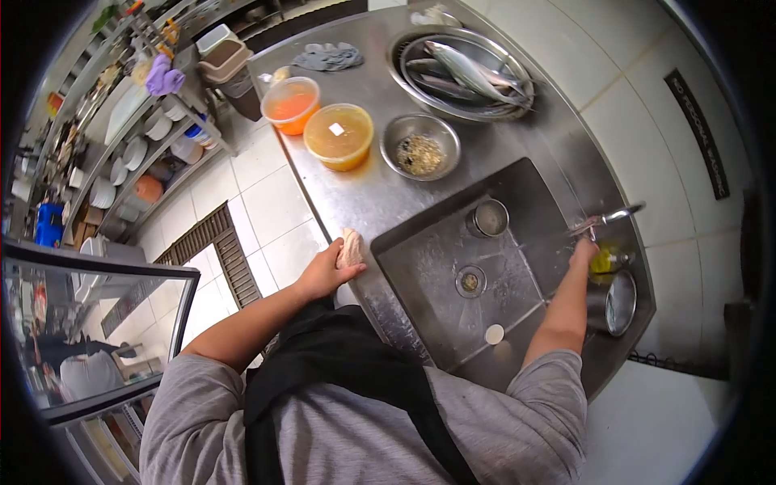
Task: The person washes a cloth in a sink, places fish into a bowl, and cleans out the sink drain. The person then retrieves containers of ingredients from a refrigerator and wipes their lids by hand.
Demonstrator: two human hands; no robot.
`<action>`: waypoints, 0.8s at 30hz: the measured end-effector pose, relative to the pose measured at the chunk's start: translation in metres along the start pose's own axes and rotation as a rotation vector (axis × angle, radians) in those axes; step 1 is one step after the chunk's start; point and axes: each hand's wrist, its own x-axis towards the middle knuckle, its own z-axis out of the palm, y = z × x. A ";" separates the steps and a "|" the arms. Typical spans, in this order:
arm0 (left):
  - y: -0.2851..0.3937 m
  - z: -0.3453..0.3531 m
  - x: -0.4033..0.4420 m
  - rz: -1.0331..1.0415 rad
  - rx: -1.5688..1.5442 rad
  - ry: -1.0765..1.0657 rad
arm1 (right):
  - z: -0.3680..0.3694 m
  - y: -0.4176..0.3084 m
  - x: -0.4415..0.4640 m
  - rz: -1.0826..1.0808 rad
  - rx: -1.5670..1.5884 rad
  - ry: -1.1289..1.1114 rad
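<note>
My left hand (pixel 322 273) is closed around a pale pinkish, wrinkled lump (pixel 350 249) at the sink counter's front left edge; whether it is a cloth or food I cannot tell. Across the sink, my right arm reaches to the metal tap (pixel 621 213). The fingers of my right hand (pixel 584 249) are closed at the tap's end, partly hidden and small in view. Below lies the steel sink basin (pixel 428 299), its bottom wet, holding a small metal cup (pixel 490 218), a drain strainer (pixel 470 281) and a small round white piece (pixel 494 334).
A large steel bowl of whole fish (pixel 465 73) stands at the back. Nearer are a small steel bowl (pixel 420 145) with chopped bits, and two tubs, orange (pixel 291 105) and yellowish (pixel 339 137). A yellow bottle (pixel 606 259) and metal bowl (pixel 621 303) sit right. A glass door (pixel 105 331) stands left.
</note>
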 end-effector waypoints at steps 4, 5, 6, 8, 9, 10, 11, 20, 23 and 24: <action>-0.026 -0.021 -0.010 -0.011 -0.065 0.054 | -0.008 -0.013 -0.009 0.077 -0.126 -0.073; -0.031 -0.022 -0.009 0.003 -0.106 0.092 | -0.014 -0.024 -0.037 0.023 -0.058 -0.066; -0.034 -0.024 -0.007 0.006 -0.107 0.091 | -0.022 -0.042 -0.073 -0.033 0.010 -0.056; -0.038 -0.029 0.000 0.171 0.085 0.212 | -0.051 -0.077 -0.156 0.213 0.241 -0.155; -0.032 -0.032 0.002 0.183 0.080 0.226 | -0.064 -0.064 -0.180 0.254 0.460 -0.278; -0.032 -0.035 0.009 0.187 0.075 0.223 | -0.080 -0.041 -0.201 0.293 0.678 -0.401; -0.033 -0.038 0.016 0.181 0.024 0.150 | -0.090 -0.007 -0.220 0.347 0.843 -0.565; -0.019 -0.062 0.050 0.322 -0.181 -0.274 | -0.082 -0.021 -0.405 0.010 -0.385 -0.840; 0.007 -0.068 0.055 0.539 -0.152 -0.522 | -0.035 -0.106 -0.508 0.232 0.205 -1.035; 0.025 -0.083 0.056 0.632 -0.061 -0.642 | -0.016 -0.106 -0.527 0.353 0.519 -1.194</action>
